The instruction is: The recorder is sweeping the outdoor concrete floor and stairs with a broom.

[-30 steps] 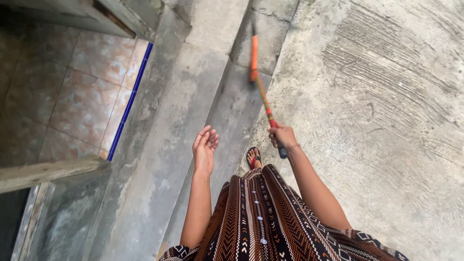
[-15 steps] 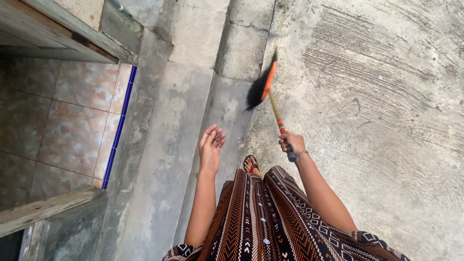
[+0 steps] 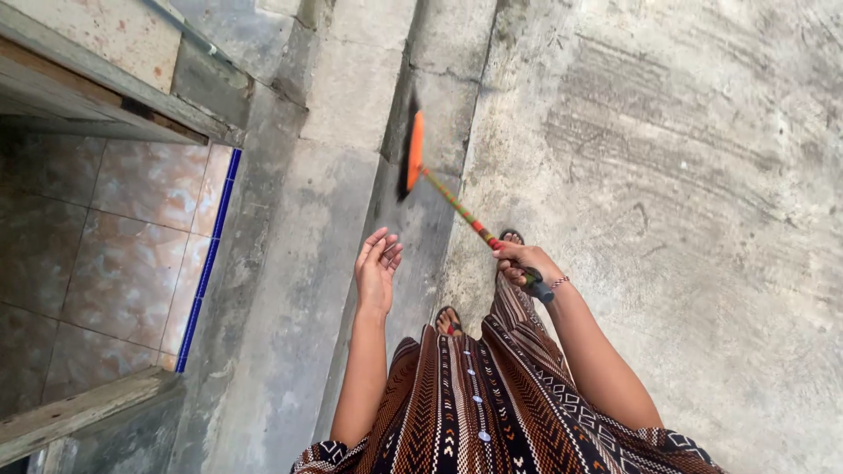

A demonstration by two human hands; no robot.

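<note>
My right hand (image 3: pixel 520 261) grips the dark end of a broom's striped handle (image 3: pixel 464 214). The broom's orange head (image 3: pixel 414 153) with dark bristles hangs over a shallow concrete gutter (image 3: pixel 420 219) ahead and to the left of me. My left hand (image 3: pixel 376 269) is raised over the gutter, palm up, fingers loosely apart, holding nothing. Below both arms is my brown patterned dress (image 3: pixel 492 404). One sandalled foot (image 3: pixel 449 320) shows at the gutter's edge, another (image 3: pixel 511 237) just behind my right hand.
Rough grey concrete ground (image 3: pixel 685 193) fills the right side. Left of the gutter a concrete ledge (image 3: pixel 290 263) borders a lower tiled floor (image 3: pixel 114 237) edged with a blue strip (image 3: pixel 207 263). A wooden beam (image 3: pixel 79 412) crosses the lower left, a wall edge (image 3: pixel 105 79) the upper left.
The broom head has swung left from the concrete's edge to over the gutter. My right foot has stepped forward. The view has shifted forward a little. My left hand stays raised and empty.
</note>
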